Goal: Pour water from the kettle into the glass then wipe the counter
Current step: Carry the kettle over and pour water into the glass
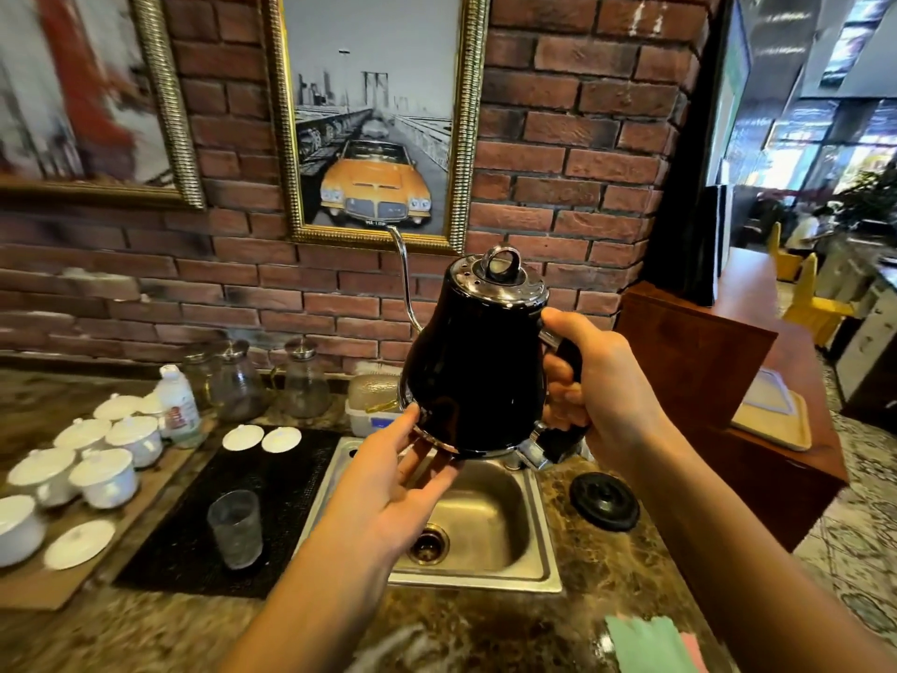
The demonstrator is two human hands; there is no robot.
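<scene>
A black gooseneck kettle (478, 366) with a chrome lid is held in the air above the steel sink (490, 522), tilted slightly left, its thin spout pointing up and left. My right hand (594, 386) is wrapped around the kettle's black handle. My left hand (403, 478) supports the kettle's base from below with its fingertips. An empty clear glass (236, 527) stands upright on a black mat (233, 507) left of the sink, well below and left of the spout. A green and pink cloth (653, 646) lies on the counter at the bottom right.
The kettle's round black base (604, 501) sits right of the sink. White lidded cups (104, 471) fill a tray at left, with a plastic bottle (179, 405) and glass jars (238, 381) behind. A brick wall with framed pictures rises behind the counter.
</scene>
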